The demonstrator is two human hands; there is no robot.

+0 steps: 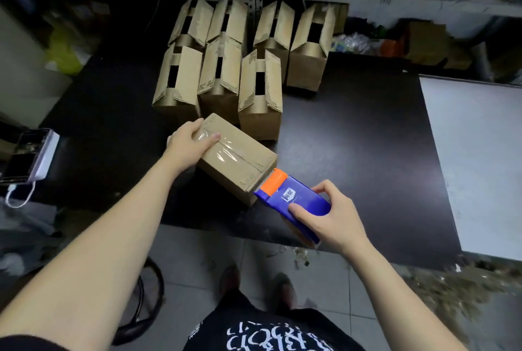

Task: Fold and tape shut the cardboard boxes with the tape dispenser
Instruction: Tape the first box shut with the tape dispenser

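The closed cardboard box lies on the black table near its front edge, turned at an angle so its long seam runs from far left to near right, in line with the pull of the right arm. A strip of clear tape already glistens along that seam.

The left hand clasps the far-left end of this box. Its thumb lies along the top on the tape and a finger wraps the far edge, while the remaining fingers are hidden behind the box. This grip likely does two jobs: it anchors the start of the strip and keeps the light box from sliding toward the dispenser.

The right hand holds the blue tape dispenser by its body, thumb on the near side and fingers curled over the top. The orange head sits against the near-right end of the box, just past the top edge. That position suggests the strip is being carried over the corner and down the end face so the tape can be cut there. The blade itself is too small to make out.

Beyond the closed box, seven open-flapped boxes stand upright in two rows, touching one another, within easy reach as the waiting stock.

At the far left a phone with a white cable rests off the work area. A white surface abuts the table on the right.
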